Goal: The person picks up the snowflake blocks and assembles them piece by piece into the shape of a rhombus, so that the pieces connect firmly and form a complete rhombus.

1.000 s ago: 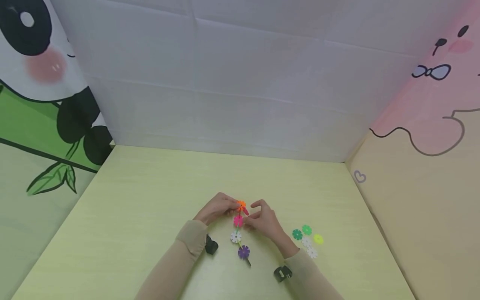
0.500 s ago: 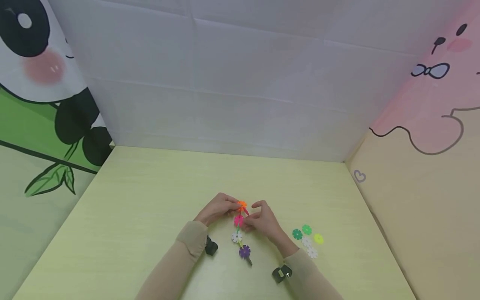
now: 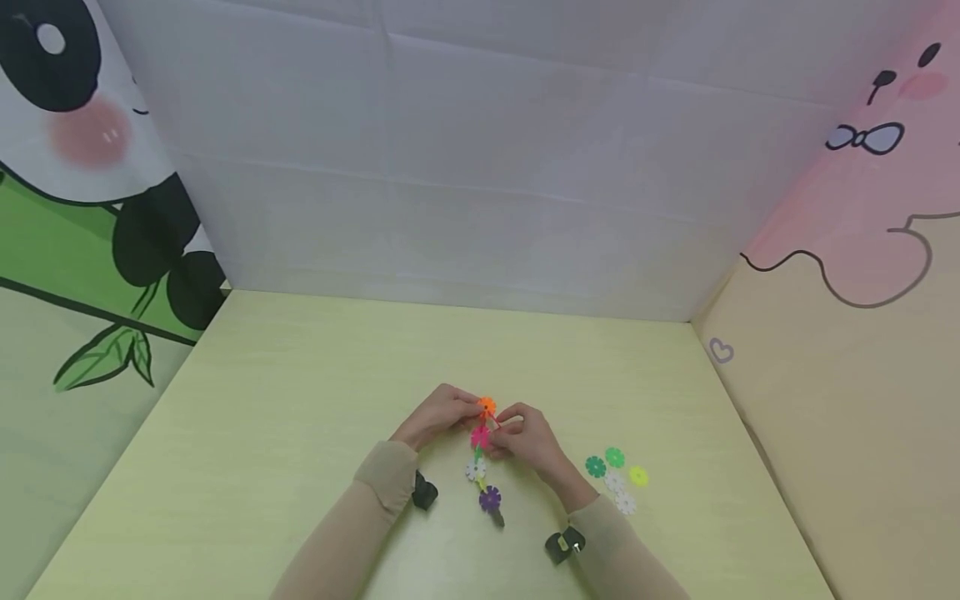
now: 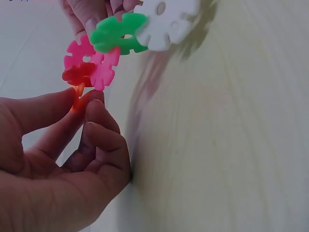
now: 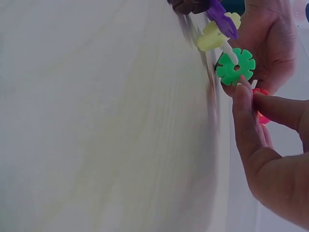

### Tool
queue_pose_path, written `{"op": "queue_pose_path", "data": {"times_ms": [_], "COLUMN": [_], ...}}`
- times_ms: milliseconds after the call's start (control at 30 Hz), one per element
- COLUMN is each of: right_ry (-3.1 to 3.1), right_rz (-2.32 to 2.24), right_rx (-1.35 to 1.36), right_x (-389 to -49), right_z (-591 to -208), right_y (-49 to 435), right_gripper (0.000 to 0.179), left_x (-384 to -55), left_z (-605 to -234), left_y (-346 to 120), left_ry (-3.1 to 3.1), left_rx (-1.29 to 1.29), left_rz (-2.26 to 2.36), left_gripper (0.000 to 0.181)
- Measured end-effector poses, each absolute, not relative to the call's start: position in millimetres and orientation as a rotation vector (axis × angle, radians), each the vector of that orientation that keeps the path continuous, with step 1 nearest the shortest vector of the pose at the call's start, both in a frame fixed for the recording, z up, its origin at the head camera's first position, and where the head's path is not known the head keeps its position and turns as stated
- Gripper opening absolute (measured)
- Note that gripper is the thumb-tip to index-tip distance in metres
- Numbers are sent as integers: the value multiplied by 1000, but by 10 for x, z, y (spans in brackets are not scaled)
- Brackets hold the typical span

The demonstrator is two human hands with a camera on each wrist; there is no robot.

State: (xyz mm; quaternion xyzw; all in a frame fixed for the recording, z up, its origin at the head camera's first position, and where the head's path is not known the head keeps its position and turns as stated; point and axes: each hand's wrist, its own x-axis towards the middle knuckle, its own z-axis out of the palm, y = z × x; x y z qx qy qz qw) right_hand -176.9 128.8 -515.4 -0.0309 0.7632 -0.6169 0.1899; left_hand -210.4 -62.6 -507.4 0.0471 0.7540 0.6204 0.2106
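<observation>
A chain of notched flower-shaped plastic discs hangs between my hands. At its top my left hand (image 3: 438, 414) pinches an orange disc (image 3: 487, 407) between thumb and finger. Below it come a red disc (image 4: 79, 73), seen edge-on, a pink disc (image 3: 480, 437), a green disc (image 5: 229, 70), a white disc (image 3: 476, 470), a yellow disc (image 5: 211, 37), a purple disc (image 3: 490, 499) and a dark disc (image 3: 497, 518). My right hand (image 3: 532, 442) pinches a thin reddish-pink disc beside the orange one; its fingers hide most of that disc.
To the right of my right hand, loose discs lie on the pale table (image 3: 337, 350): two green discs (image 3: 596, 467), a yellow disc (image 3: 638, 476) and white discs (image 3: 625, 502). A white wall (image 3: 450, 167) stands behind, with cartoon-printed panels at both sides.
The chain has risen slightly, its purple end moving up. My right thumb and index finger have come together on the reddish-pink disc beside the orange one. My left hand keeps its pinch.
</observation>
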Motion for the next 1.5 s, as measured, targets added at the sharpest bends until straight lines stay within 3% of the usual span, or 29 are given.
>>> {"op": "queue_pose_path", "data": {"times_ms": [1000,1367,1500], "right_ry": [2023,2044,2044], "right_rz": [-1850,-1815,-1838], "right_rx": [-108,-137,-122], "right_x": [-1793,-1671,-1720], "right_z": [-5213,-4897,-5036], "right_y": [1295,1273,1292], "right_gripper": [32,31,31], "left_x": [-2189,-2203,-2193], "left_z": [-5115,-5089,-5088], "left_y": [-663,-655,-646], "left_ry": [1813,1799,1789], "left_rx": [142,122,130], "left_rz": [1710,1706,1702], "left_gripper": [29,30,32]}}
